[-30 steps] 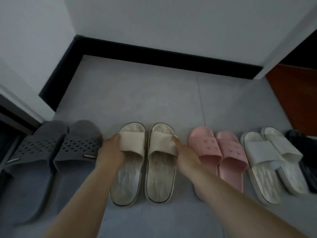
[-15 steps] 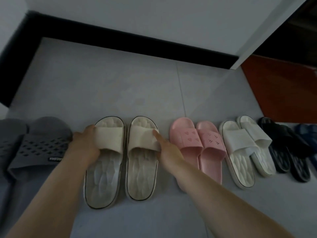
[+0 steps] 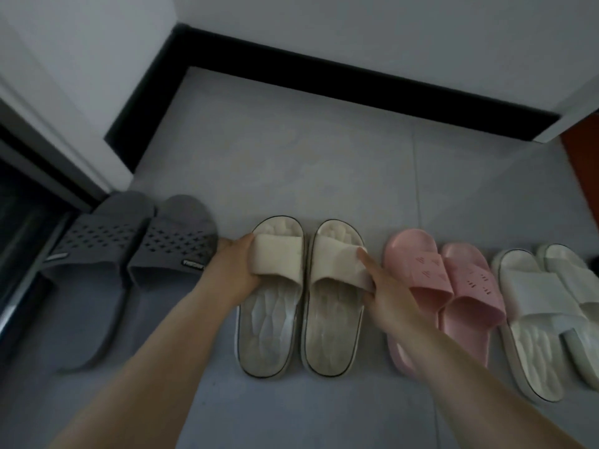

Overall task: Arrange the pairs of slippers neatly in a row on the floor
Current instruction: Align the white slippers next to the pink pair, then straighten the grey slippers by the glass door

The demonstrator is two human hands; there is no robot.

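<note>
A beige pair of slippers lies side by side in the middle of the grey floor. My left hand (image 3: 235,273) grips the strap of the left beige slipper (image 3: 269,319) from its outer side. My right hand (image 3: 385,293) holds the outer edge of the right beige slipper's (image 3: 334,322) strap, index finger lying along it. A grey perforated pair (image 3: 136,254) sits to the left. A pink pair (image 3: 447,286) and a white pair (image 3: 547,312) sit to the right, all toes pointing at the far wall.
A black skirting board (image 3: 356,85) runs along the white wall at the back and down the left corner. A dark door frame (image 3: 19,222) stands at the left edge. Red-brown flooring (image 3: 583,163) begins at the right. Bare grey tiles (image 3: 308,157) lie between slippers and wall.
The view has swung back to the left, so the dark slippers at the far right have left the frame. Both hands stay on the beige pair's straps.
</note>
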